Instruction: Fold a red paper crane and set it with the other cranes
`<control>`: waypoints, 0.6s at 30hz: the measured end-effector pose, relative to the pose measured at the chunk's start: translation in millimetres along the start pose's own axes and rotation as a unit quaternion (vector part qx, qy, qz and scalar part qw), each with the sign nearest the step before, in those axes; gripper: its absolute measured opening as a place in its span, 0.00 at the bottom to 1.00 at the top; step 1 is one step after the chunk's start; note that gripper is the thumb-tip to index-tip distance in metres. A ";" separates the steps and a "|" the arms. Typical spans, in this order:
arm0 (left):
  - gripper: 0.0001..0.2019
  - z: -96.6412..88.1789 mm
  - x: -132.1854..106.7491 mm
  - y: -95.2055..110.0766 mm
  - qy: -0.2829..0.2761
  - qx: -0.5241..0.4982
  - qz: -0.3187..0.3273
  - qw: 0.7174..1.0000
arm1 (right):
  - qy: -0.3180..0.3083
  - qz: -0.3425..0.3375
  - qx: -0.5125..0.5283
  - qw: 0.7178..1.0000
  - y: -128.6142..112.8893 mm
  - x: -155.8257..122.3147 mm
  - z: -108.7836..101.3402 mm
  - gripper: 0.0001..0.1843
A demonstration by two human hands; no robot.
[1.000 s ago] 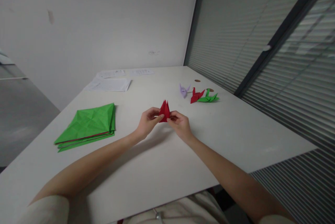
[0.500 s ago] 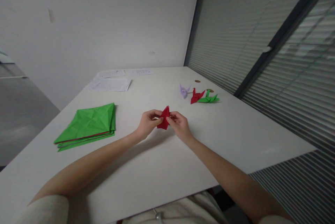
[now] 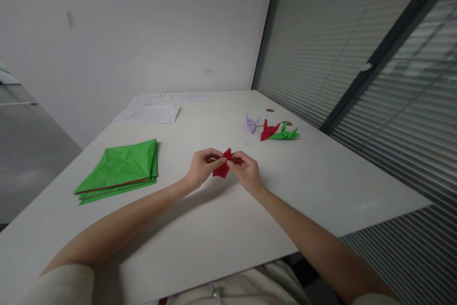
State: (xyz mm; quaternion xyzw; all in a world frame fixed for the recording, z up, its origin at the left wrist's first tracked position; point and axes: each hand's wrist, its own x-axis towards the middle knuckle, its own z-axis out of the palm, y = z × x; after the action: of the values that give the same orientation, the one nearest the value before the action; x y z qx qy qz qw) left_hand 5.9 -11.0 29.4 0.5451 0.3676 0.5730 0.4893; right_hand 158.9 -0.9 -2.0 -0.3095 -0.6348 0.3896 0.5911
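A small piece of folded red origami paper (image 3: 221, 170) is held up between both hands over the white table (image 3: 200, 233). My left hand (image 3: 203, 167) pinches its left side, the thumb lying across the front. From the right, my right hand (image 3: 245, 168) grips the upper part with thumb and fingers, the two thumb tips close together. The fingers behind the paper are partly hidden. Beyond the hands to the right stand a purple paper crane (image 3: 252, 125), a red paper crane (image 3: 269, 131) and a green paper crane (image 3: 285, 133).
To the left lies a stack of creased square paper (image 3: 124, 164), mostly green with a red edge showing. Printed sheets (image 3: 153, 113) rest at the far left of the table. Window blinds (image 3: 307, 53) run along the right side, and a wall (image 3: 171, 29) stands behind.
My left thumb has shifted up and right across the red paper, closer to the right thumb. The red paper's upper tip now sits slightly lower. The cranes and the stack stay put.
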 end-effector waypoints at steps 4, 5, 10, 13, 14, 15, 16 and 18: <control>0.12 -0.2 -0.7 1.6 -0.008 0.007 0.012 1.000 | 0.007 0.002 0.020 1.000 -5.0 0.9 0.8 0.09; 0.12 -0.3 -0.9 1.7 -0.011 0.011 0.011 1.000 | 0.008 0.006 0.030 0.999 -6.4 1.2 0.8 0.09; 0.12 0.0 -1.8 0.2 -0.008 0.014 -0.005 1.000 | 0.017 0.027 0.067 0.997 -9.7 2.5 0.4 0.08; 0.13 -0.1 -1.8 -1.3 -0.006 0.001 -0.011 1.000 | 0.025 0.050 0.085 0.995 -7.6 2.8 0.8 0.11; 0.13 -0.3 -1.7 -1.6 -0.005 -0.002 -0.011 1.000 | 0.028 0.056 0.085 0.994 -6.8 2.9 1.1 0.12; 0.13 -0.5 -1.6 -1.8 -0.004 -0.003 -0.011 1.000 | 0.032 0.061 0.083 0.994 -6.1 2.9 1.3 0.12; 0.13 -0.8 -1.5 -1.8 -0.004 -0.002 -0.012 1.000 | 0.035 0.066 0.079 0.994 -5.8 2.9 1.4 0.13; 0.12 -1.2 -1.4 -1.6 -0.005 -0.001 -0.015 1.000 | 0.043 0.074 0.073 0.994 -6.1 2.9 1.6 0.14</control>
State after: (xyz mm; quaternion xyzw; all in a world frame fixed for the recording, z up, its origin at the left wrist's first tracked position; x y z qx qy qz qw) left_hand 4.8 -11.8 27.4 0.5415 0.3726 0.5638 0.5001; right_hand 157.4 -1.7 4.7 -0.3280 -0.5539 0.4643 0.6083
